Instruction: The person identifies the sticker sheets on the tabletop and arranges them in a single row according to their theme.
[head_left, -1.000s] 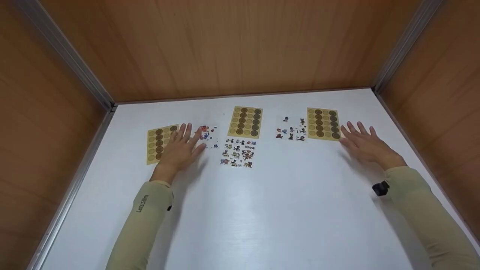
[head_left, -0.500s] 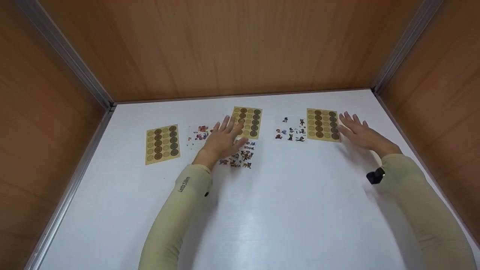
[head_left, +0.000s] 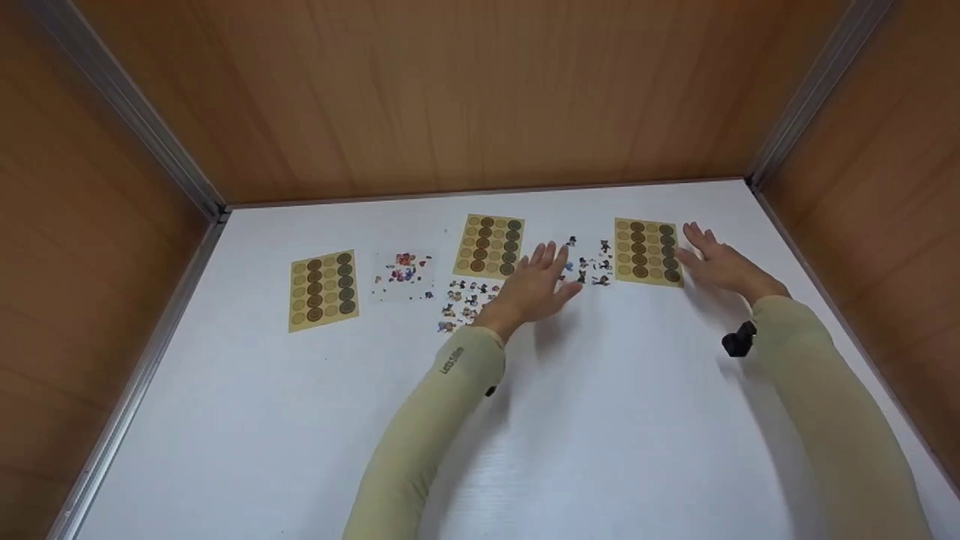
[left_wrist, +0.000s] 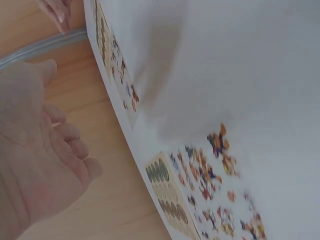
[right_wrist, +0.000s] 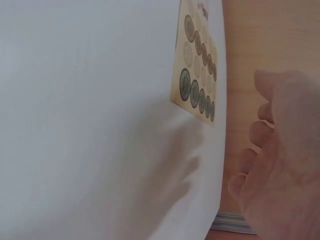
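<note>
My left hand hovers over the table with its fingers spread, holding nothing. It overlaps the edge of a clear sticker sheet with small cartoon figures. Below its wrist lies a second clear sticker sheet, partly hidden by the hand and filled with figures. A tan sheet of round stickers sits just behind that one. My right hand is raised at the right, fingers extended, beside another tan sheet of round stickers. In the right wrist view its palm is bare, with a shadow on the table.
Further left lie a third tan sheet of round stickers and a clear sheet with red and blue stickers. The white table is enclosed by wood-grain panels with metal corner strips.
My left hand has swept right, from the left tan sheet across the middle sheets to the right-hand clear sheet. The right hand has shifted slightly up and left. The sheets stay in place.
</note>
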